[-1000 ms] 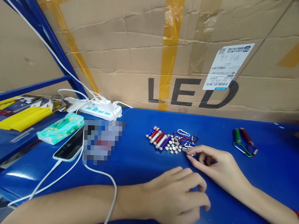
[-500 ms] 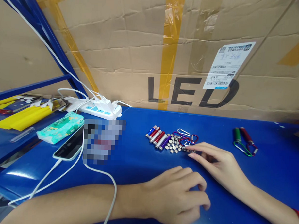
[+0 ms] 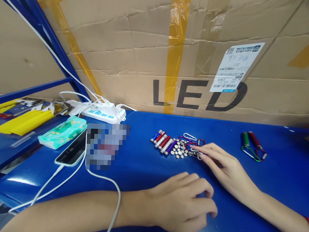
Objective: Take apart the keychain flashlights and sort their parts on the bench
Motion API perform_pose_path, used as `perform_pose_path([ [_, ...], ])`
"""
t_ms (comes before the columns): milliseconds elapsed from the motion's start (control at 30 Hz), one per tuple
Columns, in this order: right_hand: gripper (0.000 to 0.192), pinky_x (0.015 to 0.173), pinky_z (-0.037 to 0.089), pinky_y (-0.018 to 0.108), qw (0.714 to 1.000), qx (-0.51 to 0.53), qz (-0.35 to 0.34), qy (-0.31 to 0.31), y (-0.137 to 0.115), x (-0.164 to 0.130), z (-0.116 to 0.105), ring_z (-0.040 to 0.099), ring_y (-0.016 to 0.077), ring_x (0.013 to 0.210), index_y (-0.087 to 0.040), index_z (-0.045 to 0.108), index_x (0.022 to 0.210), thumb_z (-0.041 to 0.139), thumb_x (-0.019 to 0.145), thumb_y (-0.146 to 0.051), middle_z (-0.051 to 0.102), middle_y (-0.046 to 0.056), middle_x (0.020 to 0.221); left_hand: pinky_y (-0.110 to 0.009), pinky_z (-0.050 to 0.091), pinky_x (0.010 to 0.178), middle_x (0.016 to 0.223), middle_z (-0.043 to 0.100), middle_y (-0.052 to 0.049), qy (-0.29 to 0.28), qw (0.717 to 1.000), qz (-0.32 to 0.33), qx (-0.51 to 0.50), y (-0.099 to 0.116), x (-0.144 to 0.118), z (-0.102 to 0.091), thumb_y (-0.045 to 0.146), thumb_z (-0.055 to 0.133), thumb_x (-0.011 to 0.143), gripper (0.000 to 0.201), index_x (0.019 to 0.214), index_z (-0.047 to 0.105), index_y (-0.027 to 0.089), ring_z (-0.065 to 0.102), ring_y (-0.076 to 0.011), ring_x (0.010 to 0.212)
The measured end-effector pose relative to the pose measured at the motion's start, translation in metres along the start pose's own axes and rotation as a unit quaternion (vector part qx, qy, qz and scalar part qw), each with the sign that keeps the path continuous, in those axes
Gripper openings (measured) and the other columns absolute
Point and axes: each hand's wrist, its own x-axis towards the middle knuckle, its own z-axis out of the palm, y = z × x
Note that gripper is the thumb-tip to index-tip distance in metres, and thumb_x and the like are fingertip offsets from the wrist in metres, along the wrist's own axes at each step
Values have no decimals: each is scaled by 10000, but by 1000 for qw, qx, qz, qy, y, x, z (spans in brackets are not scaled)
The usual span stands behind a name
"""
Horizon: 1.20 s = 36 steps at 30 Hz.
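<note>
My right hand (image 3: 222, 164) reaches over the right edge of a small pile on the blue table. Its thumb and fingertips are apart, touching or just above small silver metal pieces (image 3: 195, 153); no firm grip shows. Beside these lie round silver button cells (image 3: 179, 152) and several coloured carabiners (image 3: 190, 136). Left of the cells, slim metal tubes (image 3: 163, 143) in blue, red, silver and purple lie in a slanted row. My left hand (image 3: 182, 203) rests palm down on the table nearer to me, fingers loosely bent and apart, with nothing visible in it.
Two tubes with carabiners (image 3: 252, 143), green and red, lie at the right. A white power strip (image 3: 106, 112), a tissue pack (image 3: 64, 131) and a phone (image 3: 72, 150) are at the left. A white cable (image 3: 114, 185) crosses my left forearm. A large cardboard box (image 3: 136, 54) stands behind.
My right hand's fingertips have shifted slightly up and spread, with more of the silver pieces showing between them. The left hand stays where it was.
</note>
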Motion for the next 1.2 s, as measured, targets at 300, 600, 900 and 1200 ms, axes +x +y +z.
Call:
perform_pose_path([
  [300, 189, 493, 498, 182, 1000, 16, 5, -1, -2, -1, 1, 623, 109, 666, -181, 691, 972, 577, 849, -268, 671, 47, 903, -257, 377, 685, 911, 510, -36, -19, 1000, -7, -1, -1, -1, 2, 108, 395, 825, 190, 840, 578, 159, 429, -136, 727],
  [600, 210, 452, 467, 221, 1000, 3, 22, -22, -4, -1, 1, 519, 90, 479, -189, 719, 843, 596, 826, -360, 643, 31, 704, -257, 381, 692, 904, 504, -35, -32, 999, -11, -3, 0, -1, 1, 107, 393, 826, 186, 835, 572, 158, 430, -137, 733],
  [900, 196, 430, 412, 207, 998, -27, 36, -43, -2, -1, 3, 456, 73, 449, -192, 701, 887, 545, 855, -307, 582, 19, 679, -260, 378, 684, 902, 506, -34, -27, 1000, -9, 4, 0, 0, 1, 104, 390, 827, 191, 834, 574, 157, 427, -136, 725],
  [1200, 242, 429, 421, 209, 997, -31, 47, -49, -2, -2, 4, 461, 68, 446, -198, 683, 965, 498, 878, -326, 626, 43, 803, -266, 380, 690, 916, 495, -36, -45, 999, -10, 7, 0, 0, 2, 118, 390, 837, 183, 846, 567, 161, 432, -138, 737],
])
